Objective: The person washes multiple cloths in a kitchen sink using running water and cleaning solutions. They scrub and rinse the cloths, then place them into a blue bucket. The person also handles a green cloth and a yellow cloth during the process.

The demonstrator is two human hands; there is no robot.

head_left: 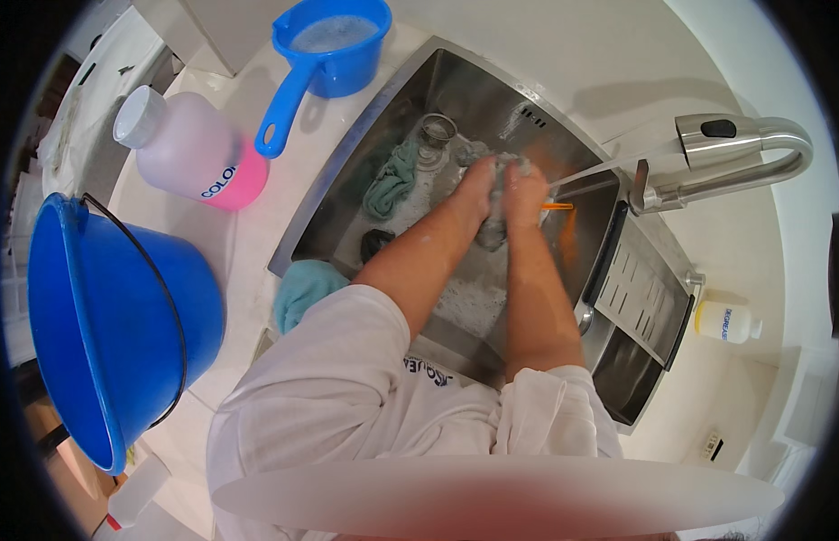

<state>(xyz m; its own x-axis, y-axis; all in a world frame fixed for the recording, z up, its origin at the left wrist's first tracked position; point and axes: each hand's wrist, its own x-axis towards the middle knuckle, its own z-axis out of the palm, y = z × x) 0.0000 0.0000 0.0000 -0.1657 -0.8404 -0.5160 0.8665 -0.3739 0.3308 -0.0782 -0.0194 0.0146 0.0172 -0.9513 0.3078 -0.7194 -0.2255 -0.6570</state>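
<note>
In the steel sink point(334, 194), both hands are closed around a wet, soapy grey-green cloth point(493, 233). My left hand point(476, 187) grips one side of it and my right hand point(526, 192) the other, close together. Water point(600, 169) streams from the tap point(695, 144) toward my right hand. Beside that hand is a thin orange stick point(557, 206); what it belongs to is hidden. To the left of my hands a green cloth point(391, 183) lies crumpled, near a clear round glass-like container point(436, 133). A small dark item point(375, 243) lies partly behind my left forearm.
A blue dipper point(343, 72) with sudsy liquid, a bottle of pink liquid point(194, 149) and a blue bucket point(158, 298) stand on the left counter. A teal cloth point(304, 290) hangs at the sink's edge. At right are a slotted steel tray point(638, 290) and a white-yellow bottle point(728, 322).
</note>
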